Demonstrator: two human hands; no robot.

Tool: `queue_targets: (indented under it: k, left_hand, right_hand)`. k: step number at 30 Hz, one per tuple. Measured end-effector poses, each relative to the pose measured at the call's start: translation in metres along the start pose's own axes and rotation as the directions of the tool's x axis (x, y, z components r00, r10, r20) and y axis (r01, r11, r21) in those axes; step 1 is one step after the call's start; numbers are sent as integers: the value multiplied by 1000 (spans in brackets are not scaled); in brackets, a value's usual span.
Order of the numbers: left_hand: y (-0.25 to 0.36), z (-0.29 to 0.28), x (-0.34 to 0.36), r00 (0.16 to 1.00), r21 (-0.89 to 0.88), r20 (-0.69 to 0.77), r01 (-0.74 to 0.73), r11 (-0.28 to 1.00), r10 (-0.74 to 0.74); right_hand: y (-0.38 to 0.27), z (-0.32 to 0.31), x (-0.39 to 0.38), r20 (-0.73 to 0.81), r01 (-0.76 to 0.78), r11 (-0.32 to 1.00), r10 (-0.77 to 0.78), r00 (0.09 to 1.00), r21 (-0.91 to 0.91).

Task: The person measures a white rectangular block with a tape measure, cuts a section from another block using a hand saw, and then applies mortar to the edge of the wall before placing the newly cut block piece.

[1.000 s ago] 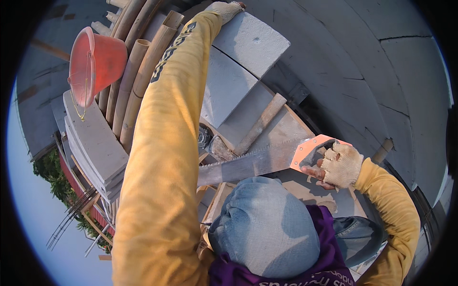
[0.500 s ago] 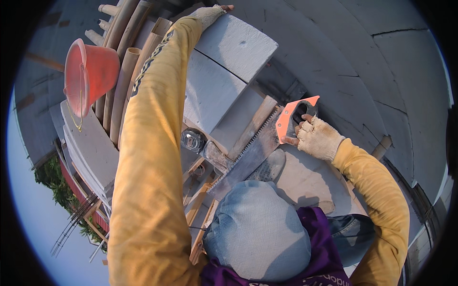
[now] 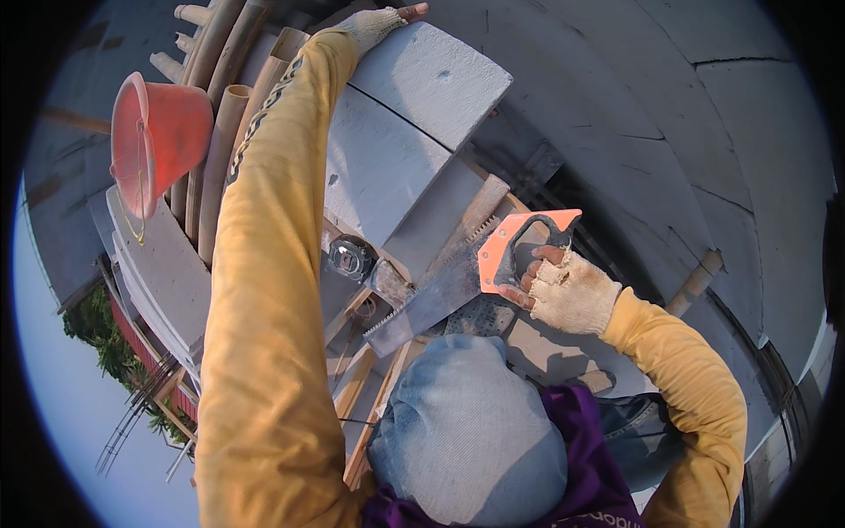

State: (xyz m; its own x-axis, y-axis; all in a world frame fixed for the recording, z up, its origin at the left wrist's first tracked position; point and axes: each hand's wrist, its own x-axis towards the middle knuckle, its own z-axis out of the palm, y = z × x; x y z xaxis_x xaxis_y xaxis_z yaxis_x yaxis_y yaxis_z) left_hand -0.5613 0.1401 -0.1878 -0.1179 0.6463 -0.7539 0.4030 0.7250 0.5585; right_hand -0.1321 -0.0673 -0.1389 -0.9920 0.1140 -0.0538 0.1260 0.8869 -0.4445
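Note:
My left hand, in a fingerless cream glove, grips the far corner of a light grey block. A second block lies beside it. My right hand, gloved alike, is closed on the orange handle of a handsaw, whose toothed blade slants down-left above wooden pieces. A tape measure lies left of the blade, beside a wooden bar. My denim-covered knee is below the saw.
At left, a red bucket sits among bamboo poles and stacked grey boards. Grey slabs slope away at right. Rebar, plants and a red roof show at lower left.
The saw has swung from nearly level to a steeper slant, handle moving up, then slightly down-left with my right hand. The whole view has shifted a little. My left hand stays on the block.

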Motion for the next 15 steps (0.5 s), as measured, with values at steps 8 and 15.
queue_targets:
  k: [8, 15]
  left_hand:
    - [3, 11, 0, 998, 1, -43, -45, 999, 45]
    - [-7, 9, 12, 984, 127, -154, -74, 989, 93]
  right_hand:
    - [52, -9, 77, -18, 158, 978, -162, 987, -140]
    - [23, 12, 72, -268, 76, 993, -97, 959, -89]
